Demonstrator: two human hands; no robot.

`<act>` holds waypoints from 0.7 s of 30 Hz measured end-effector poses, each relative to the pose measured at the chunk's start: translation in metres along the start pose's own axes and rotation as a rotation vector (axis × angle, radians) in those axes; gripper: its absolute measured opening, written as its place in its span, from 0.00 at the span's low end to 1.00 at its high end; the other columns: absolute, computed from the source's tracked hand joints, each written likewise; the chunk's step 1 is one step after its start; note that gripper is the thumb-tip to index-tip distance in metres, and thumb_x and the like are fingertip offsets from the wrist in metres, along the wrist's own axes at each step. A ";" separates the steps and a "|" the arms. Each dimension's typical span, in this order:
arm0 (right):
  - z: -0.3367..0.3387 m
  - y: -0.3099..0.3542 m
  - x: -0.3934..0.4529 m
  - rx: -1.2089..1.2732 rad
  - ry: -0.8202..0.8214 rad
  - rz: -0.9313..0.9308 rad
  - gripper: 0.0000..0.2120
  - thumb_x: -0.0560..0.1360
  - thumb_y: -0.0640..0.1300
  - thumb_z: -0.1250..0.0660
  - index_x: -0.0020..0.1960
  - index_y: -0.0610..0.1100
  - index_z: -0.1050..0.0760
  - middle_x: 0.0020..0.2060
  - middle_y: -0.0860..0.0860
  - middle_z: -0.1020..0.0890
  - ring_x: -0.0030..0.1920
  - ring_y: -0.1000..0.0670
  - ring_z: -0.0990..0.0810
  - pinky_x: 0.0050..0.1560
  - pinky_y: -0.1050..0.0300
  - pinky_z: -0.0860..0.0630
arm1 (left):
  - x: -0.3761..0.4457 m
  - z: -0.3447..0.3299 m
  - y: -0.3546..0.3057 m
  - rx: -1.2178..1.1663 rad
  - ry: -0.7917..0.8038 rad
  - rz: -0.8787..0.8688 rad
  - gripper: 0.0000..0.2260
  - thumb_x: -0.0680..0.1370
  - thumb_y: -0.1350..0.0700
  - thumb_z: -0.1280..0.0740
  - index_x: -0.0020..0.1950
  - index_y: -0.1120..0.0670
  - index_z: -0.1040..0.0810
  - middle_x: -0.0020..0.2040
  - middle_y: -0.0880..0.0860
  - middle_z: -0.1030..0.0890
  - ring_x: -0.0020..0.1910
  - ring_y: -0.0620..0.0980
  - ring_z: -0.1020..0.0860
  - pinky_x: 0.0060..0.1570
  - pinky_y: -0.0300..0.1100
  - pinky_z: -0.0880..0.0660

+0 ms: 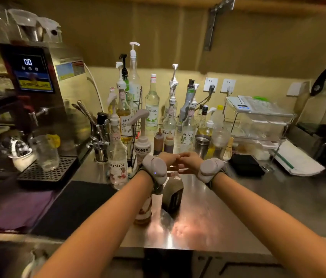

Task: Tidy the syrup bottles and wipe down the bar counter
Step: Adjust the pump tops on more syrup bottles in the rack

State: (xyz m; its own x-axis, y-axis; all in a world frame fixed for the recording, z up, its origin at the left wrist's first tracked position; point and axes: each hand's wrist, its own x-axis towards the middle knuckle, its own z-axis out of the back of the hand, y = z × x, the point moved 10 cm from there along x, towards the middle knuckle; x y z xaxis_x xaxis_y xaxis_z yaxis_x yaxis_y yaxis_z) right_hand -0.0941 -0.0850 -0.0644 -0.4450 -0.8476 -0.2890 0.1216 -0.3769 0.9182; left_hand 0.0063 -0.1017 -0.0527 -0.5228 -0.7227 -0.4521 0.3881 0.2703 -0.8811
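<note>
My left hand (169, 159) and my right hand (190, 160) meet fingertip to fingertip over a squat dark bottle (173, 194) standing on the steel counter (218, 217). Both hands curl around the bottle's top, which they hide. Under my left wrist stands a tall Monin pump bottle (142, 146), and left of it a clear Monin bottle with a pink label (118, 167). Several more syrup bottles (152, 109) crowd the back of the counter. A purple cloth (23, 209) lies folded at the near left.
A hot-water machine (34, 77) with a drip tray (48, 171) and a glass jar (47, 151) fills the left. A black mat (78, 207) lies beside the cloth. A utensil cup (101, 151), a steel cup (201, 144), a black scale (246, 164) and a clear rack (258, 121) stand around.
</note>
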 end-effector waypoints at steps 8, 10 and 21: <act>-0.043 -0.001 -0.021 0.000 0.110 -0.015 0.18 0.74 0.32 0.34 0.63 0.35 0.26 0.48 0.41 0.19 0.44 0.48 0.21 0.42 0.58 0.23 | -0.031 0.029 0.029 -0.006 0.033 0.065 0.09 0.82 0.55 0.43 0.43 0.56 0.28 0.37 0.52 0.26 0.35 0.44 0.29 0.35 0.35 0.32; -0.054 0.002 -0.023 -0.007 0.142 -0.013 0.19 0.73 0.30 0.34 0.64 0.36 0.27 0.51 0.39 0.20 0.49 0.46 0.21 0.47 0.56 0.23 | -0.036 0.042 0.036 0.013 0.007 0.069 0.05 0.80 0.55 0.40 0.51 0.55 0.26 0.41 0.52 0.22 0.36 0.44 0.26 0.36 0.36 0.30; -0.088 0.027 -0.031 -0.136 0.198 0.075 0.22 0.71 0.32 0.31 0.64 0.39 0.27 0.59 0.42 0.22 0.66 0.44 0.25 0.61 0.51 0.27 | -0.051 0.092 0.045 0.003 -0.111 0.034 0.09 0.77 0.53 0.35 0.39 0.55 0.26 0.39 0.51 0.23 0.36 0.45 0.26 0.33 0.38 0.29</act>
State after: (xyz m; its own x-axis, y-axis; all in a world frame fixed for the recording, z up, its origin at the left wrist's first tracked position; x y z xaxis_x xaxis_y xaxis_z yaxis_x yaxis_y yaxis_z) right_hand 0.0008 -0.1015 -0.0542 -0.2497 -0.9267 -0.2810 0.2723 -0.3456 0.8980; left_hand 0.1205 -0.1109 -0.0565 -0.4220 -0.7791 -0.4637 0.4071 0.2941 -0.8647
